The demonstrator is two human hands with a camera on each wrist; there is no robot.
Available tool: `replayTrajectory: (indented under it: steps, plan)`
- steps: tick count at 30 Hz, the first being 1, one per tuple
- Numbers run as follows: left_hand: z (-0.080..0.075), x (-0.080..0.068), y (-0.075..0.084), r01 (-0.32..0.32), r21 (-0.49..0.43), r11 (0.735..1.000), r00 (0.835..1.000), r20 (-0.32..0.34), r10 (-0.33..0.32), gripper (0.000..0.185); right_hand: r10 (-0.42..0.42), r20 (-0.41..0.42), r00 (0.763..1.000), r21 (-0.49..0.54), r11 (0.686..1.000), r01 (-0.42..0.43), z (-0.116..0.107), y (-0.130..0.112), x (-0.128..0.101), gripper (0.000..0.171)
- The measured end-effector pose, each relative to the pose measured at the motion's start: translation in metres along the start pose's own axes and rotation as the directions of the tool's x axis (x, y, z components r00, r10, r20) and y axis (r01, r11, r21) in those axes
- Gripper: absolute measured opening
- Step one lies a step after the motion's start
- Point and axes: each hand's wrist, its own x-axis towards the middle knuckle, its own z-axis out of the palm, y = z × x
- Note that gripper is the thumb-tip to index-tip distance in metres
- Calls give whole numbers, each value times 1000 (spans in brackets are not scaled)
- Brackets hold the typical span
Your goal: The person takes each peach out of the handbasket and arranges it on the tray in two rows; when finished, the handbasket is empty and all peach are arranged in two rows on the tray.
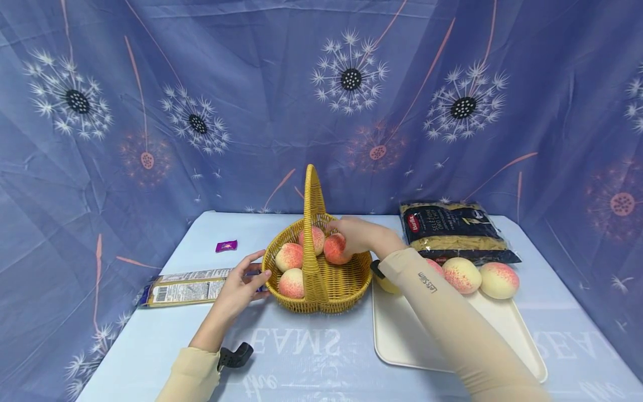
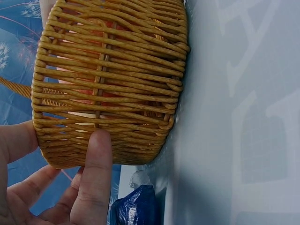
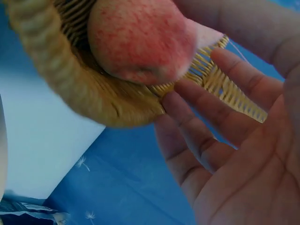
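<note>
From the head camera we see our right hand (image 1: 355,234) over the wicker basket (image 1: 346,282), which stands near the middle of the tabletop (image 1: 311,357). Its fingers lie on a peach (image 1: 335,249) at the basket's right side; whether they grip it or have let go we cannot tell here. We judge the peach could roll against the tall handle (image 1: 312,223) or bump its neighbours if released carelessly. The basket holds four peaches in all. Our left hand (image 1: 241,286) steadies the basket's left rim, fingers nearly straight. On the cream tray (image 1: 402,340) toward the right edge lie more peaches (image 1: 462,274); a pasta bag (image 1: 452,231) lies behind it, a flat packet (image 1: 186,287) toward the left edge.

The left wrist camera shows a finger (image 2: 96,173) pressed flat against the woven wall (image 2: 108,84); if it slips, we think the light basket could skid.

The right wrist camera shows fingers (image 3: 211,136) spread and relaxed, the peach (image 3: 140,40) resting inside the rim (image 3: 70,89).
</note>
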Motion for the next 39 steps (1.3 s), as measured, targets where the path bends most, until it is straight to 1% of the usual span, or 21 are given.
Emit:
replayTrajectory:
  steps: [6,8,11,16,22,30,39]
  plan:
    - [1,0,1,-3,-2,1000,1000,-2,3,61,72,11,997,-87,994,-71,7,-6,4,80]
    - [2,0,2,-7,-3,1000,1000,0,7,61,73,2,997,-110,991,-72,8,-6,5,78]
    - [2,-1,3,-5,-2,1000,1000,3,5,62,58,7,998,-110,992,-57,10,-5,7,75]
    - [2,-2,4,-1,3,1000,1000,1,1,63,42,43,998,-80,996,-39,12,-4,6,75]
    - [1,-3,4,-2,1,1000,1000,3,2,62,50,58,997,-43,998,-47,12,-5,4,76]
    - [1,-4,4,0,3,1000,1000,0,0,62,22,61,998,1,1000,-22,12,-6,4,76]
    - [1,-1,3,-9,1,1000,1000,4,9,61,7,82,997,71,997,-13,16,-4,5,62]
